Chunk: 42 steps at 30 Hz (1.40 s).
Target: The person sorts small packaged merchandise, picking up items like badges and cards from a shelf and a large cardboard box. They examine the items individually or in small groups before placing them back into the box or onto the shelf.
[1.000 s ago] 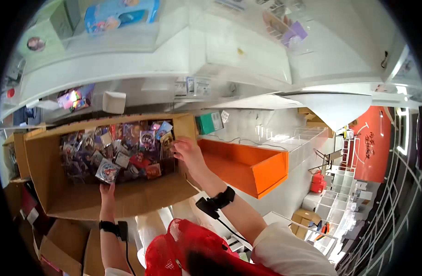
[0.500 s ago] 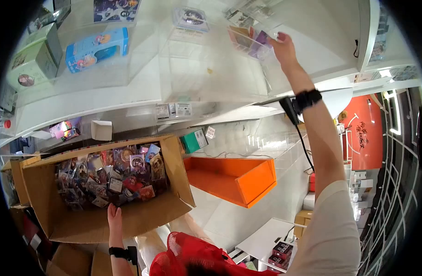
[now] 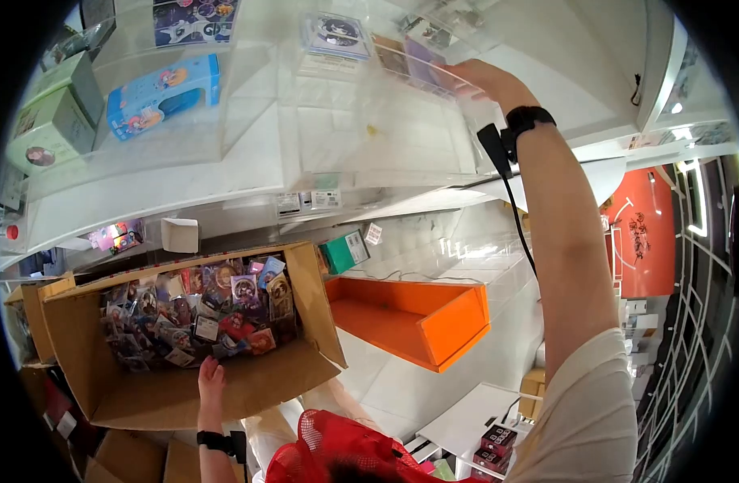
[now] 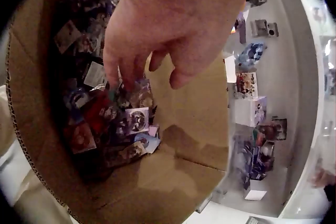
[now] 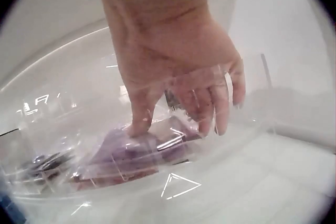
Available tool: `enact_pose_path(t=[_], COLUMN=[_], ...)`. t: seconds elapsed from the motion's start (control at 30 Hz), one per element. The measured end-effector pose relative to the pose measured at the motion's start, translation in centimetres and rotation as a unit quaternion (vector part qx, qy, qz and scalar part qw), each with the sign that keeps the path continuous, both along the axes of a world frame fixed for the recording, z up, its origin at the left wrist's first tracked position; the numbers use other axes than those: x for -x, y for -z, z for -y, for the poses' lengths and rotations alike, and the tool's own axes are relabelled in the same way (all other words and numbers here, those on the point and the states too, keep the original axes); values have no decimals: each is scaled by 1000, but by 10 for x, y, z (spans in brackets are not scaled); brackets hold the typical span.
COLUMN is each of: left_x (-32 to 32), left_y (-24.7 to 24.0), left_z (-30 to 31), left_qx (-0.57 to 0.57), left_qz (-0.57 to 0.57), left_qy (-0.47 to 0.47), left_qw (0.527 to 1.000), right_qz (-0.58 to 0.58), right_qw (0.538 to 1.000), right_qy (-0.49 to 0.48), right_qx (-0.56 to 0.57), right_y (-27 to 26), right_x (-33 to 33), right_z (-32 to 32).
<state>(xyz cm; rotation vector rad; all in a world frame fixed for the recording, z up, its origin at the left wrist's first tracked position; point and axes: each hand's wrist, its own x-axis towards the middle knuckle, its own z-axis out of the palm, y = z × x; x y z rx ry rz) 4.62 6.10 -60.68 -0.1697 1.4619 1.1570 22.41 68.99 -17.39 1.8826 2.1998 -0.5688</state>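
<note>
My right hand (image 3: 490,80) reaches into a clear acrylic bin (image 5: 247,129) on the white shelf. Its thumb rests on a purple flat packet (image 5: 121,150), while the other fingers extend, slightly bent, at the packet's far end. Another flat packet (image 3: 389,55), brownish, leans beside the purple one. My left hand (image 4: 163,35) hangs with loosely bent fingers over a cardboard box (image 3: 87,350), holding nothing. Inside the box lies a heap of small clear-wrapped character goods (image 3: 188,310), among them a packet with a round picture (image 4: 138,120).
Farther left along the shelf stand a blue box (image 3: 166,95) and a pale green box (image 3: 51,133). An orange open bin (image 3: 446,322) is on the floor right of the cardboard box, near a green box (image 3: 345,253). Several small dark boxes (image 3: 496,449) sit at lower right.
My right hand has left the cardboard box for the acrylic bin, and the packets there have shifted left. A square packet once in my left hand is no longer there.
</note>
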Motion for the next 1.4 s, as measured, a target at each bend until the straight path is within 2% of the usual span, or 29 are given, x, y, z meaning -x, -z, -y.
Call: enact_pose_path(t=[0.03, 0.13, 0.23, 0.33, 0.43, 0.53, 0.63, 0.73, 0.83, 0.9, 0.97, 1.0, 1.03, 1.07, 1.1, 1.13, 1.2, 1.23, 1.3, 1.33, 1.37, 1.4], left_x=[0, -1, 0, 3, 1, -3, -7, -9, -6, -2, 2, 4, 12, 17, 17, 18, 21, 20, 19, 17, 18, 16], left_y=[1, -4, -6, -5, -28, -47, -54, -62, -72, -62, -66, -69, -72, -77, -91, -103, -137, -152, -183, -183, -192, -185], left_z=[-1, -10, -18, -28, -50, -62, -66, -68, -72, -64, -60, -60, -61, -60, -64, -68, -87, -96, -111, -110, -108, -101], left_qx=[7, 20, 16, 18, 24, 19, 19, 18, 18, 10, 12, 14, -6, -18, -72, -120, -184, -212, -288, -344, -362, -371], left_qz=[-9, -29, -29, -19, -11, -14, -15, -19, -32, -32, -55, -65, 32, 131, 138, 141, 110, 135, 199, 239, 267, 291], left_qy=[2, 19, 39, 30, 28, 50, 52, 62, 72, 78, 86, 90, 11, -72, -85, -97, -70, -60, -45, -47, -38, -70], left_qw=[1000, 999, 999, 999, 999, 998, 998, 998, 997, 996, 995, 994, 999, 989, 984, 978, 974, 966, 936, 907, 892, 879], right_qz=[-2, -118, -112, -318, -350, -397, -385, -511, -478, -506, -567, -509, -550, -637, -696, -723, -771, -703, -669, -641, -629, -581], right_qw=[1000, 980, 992, 941, 926, 895, 908, 854, 864, 800, 667, 669, 672, 647, 608, 600, 599, 676, 735, 761, 759, 793], right_qy=[-5, -52, -39, 29, 34, -52, -75, -84, -8, -19, -54, -17, 25, 39, -119, -31, 64, 103, 96, 84, 104, 63], right_qx=[-4, 150, 50, 116, 138, 196, 151, 46, -159, -323, -480, -542, -495, -418, -364, -341, -205, -194, -61, 45, 129, 172], right_y=[2, 12, 25, 26, 23, 27, 21, 25, 16, 18, 27, 17, 5, -6, -4, -1, 24, 53, 112, 133, 144, 158], right_x=[1, 14, 43, 48, 52, 47, 46, 48, 48, 55, 50, 47, 43, 41, 32, 30, 50, 45, 54, 58, 68, 72], right_z=[-4, -25, -24, 0, -6, -19, -16, -2, 12, 46, 54, 64, 81, 111, 138, 173, 253, 285, 341, 365, 387, 401])
